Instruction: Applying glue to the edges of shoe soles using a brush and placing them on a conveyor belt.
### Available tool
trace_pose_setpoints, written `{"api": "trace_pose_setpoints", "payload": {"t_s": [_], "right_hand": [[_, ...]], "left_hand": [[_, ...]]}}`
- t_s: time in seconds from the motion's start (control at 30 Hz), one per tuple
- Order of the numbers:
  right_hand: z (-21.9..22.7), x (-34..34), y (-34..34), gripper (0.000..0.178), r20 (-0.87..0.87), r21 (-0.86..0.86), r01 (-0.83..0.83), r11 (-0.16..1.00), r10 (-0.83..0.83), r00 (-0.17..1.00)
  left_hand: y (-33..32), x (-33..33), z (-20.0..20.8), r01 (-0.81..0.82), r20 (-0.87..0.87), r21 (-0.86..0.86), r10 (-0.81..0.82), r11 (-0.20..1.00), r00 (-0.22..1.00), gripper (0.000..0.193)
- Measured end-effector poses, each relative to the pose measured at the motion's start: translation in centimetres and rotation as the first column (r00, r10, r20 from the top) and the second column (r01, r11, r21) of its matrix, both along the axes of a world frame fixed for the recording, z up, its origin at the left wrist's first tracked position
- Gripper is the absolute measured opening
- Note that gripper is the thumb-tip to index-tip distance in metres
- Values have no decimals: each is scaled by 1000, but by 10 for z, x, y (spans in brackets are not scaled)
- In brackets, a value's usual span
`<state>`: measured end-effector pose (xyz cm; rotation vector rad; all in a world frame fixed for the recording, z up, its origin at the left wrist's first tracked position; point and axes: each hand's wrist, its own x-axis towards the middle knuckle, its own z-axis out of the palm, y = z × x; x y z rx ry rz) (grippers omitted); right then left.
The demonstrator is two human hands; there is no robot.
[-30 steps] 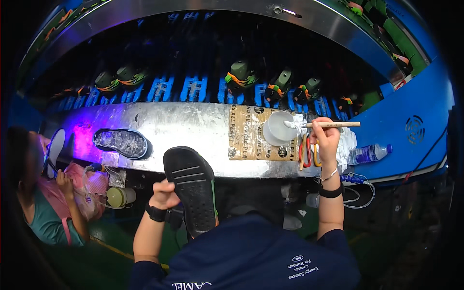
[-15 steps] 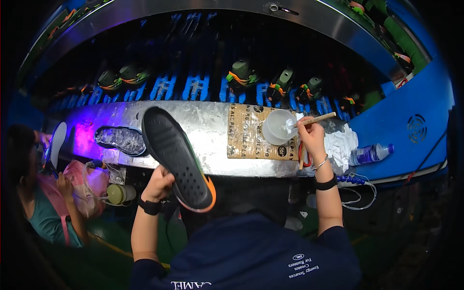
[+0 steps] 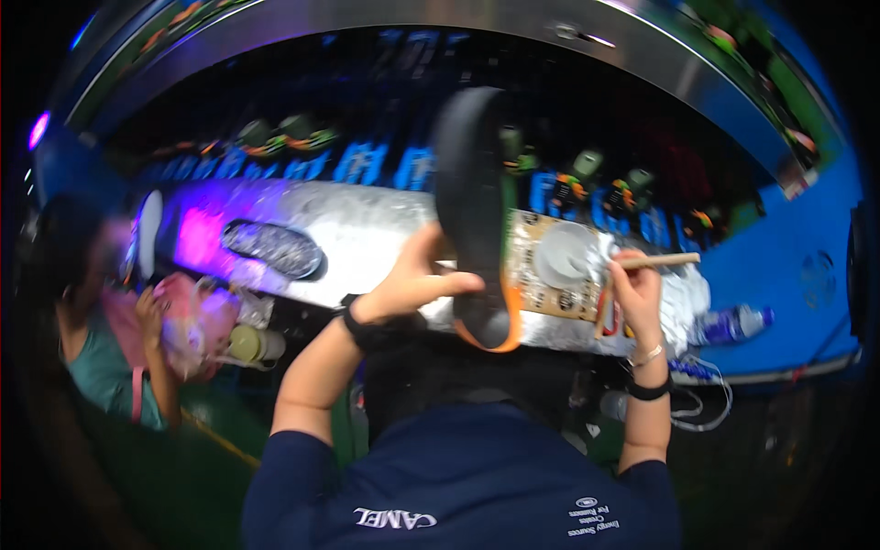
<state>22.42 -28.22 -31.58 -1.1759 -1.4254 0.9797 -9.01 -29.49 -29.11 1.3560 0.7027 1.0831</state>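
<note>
My left hand (image 3: pixel 417 275) grips a black shoe sole (image 3: pixel 469 174) with an orange and green rim by its left edge. The thumb lies across the sole, and the other fingers are partly hidden behind it. The sole stands nearly upright in the view and is blurred by motion. My right hand (image 3: pixel 637 289) is closed around the wooden handle of a brush (image 3: pixel 669 260). Its whitish end points left, toward a translucent tub (image 3: pixel 559 257). The tub stands on a piece of taped cardboard (image 3: pixel 527 240), partly covered by the sole.
Another sole (image 3: pixel 273 249) lies on the metal bench (image 3: pixel 353 238) at left. White crumpled paper (image 3: pixel 687 293) and a purple-labelled bottle (image 3: pixel 733 324) are at right. Green shoes (image 3: pixel 587 165) hang on blue racks beyond. A co-worker (image 3: pixel 119 367) sits at left beside a pink bag (image 3: pixel 197 325).
The sole in my left hand has moved right and turned more upright, now beside the tub. The brush handle in my right hand lies more level. The whole view has shifted.
</note>
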Motion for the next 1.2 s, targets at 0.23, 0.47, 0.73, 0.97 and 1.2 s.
{"api": "trace_pose_setpoints", "payload": {"t_s": [0.23,0.47,0.73,0.97,1.2], "right_hand": [[1,-1,5,11,98,-104,15,995,-5,995],[33,-15,-13,11,-179,48,-86,995,94,979],[53,-51,-35,8,121,134,-296,946,281,952],[57,-62,-25,7,224,354,-365,861,301,927],[56,-63,-21,6,300,376,-364,852,259,918]], "left_hand": [[0,10,2,33,34,53,-35,998,999,67],[11,4,15,-28,-66,199,41,980,997,64],[11,7,38,32,-152,256,7,966,988,68],[10,7,43,79,-190,224,-35,971,981,69],[8,8,46,38,-206,306,27,951,978,70]]}}
